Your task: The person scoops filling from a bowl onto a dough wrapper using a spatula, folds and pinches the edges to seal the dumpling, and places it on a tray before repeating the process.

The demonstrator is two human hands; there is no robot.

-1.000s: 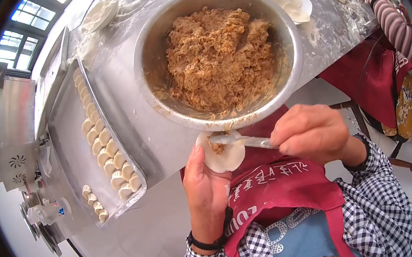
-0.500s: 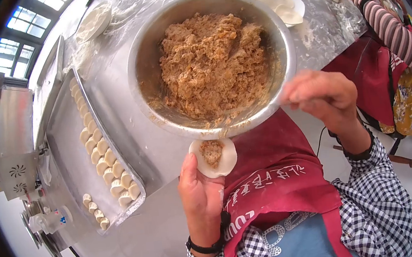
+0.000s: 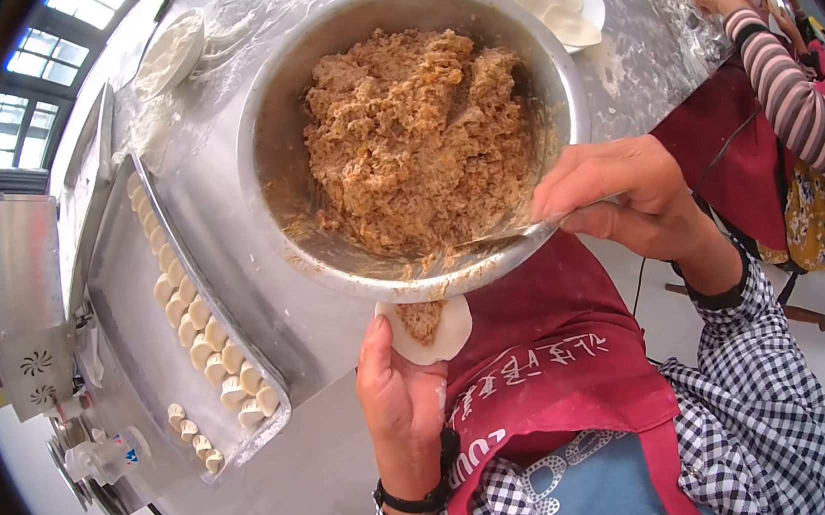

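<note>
1. Precariously near the bowl, the round white dough wrapper (image 3: 449,334) lies on the left hand (image 3: 402,394), just beside the near rim of the wide silver metal bowl (image 3: 406,7); whether they touch, I cannot tell. The left grip is half spread, its thumb at the wrapper's edge and its fingers beneath.

2. Brown minced filling (image 3: 421,321) sits in a wedge reaching the wrapper's bowl-side edge. If the hand tipped that way, some could slide off, and grease on the edge could stop the dough sticking to itself.

3. Much of the wrapper reaches past the supporting fingers, so a bump against the rim could fold or tear it.

4. At the bowl's near right rim, the right hand (image 3: 617,191) pinches a thin metal utensil (image 3: 506,238) between thumb and fingers. Its tip is by the brown minced mixture (image 3: 420,136); a slippery handle could twist, and a careless lift could drip over the rim.

5. Left of the bowl, pale crescent dumplings (image 3: 203,353) crowd together in a long grey metal tray (image 3: 137,317); packed so closely, soft dough could stick and rip when separated.

6. Beyond the bowl's right side, overlapping wrappers (image 3: 564,25) lie on a white plate (image 3: 592,7). They could cling together if too little flour lies between them.
</note>
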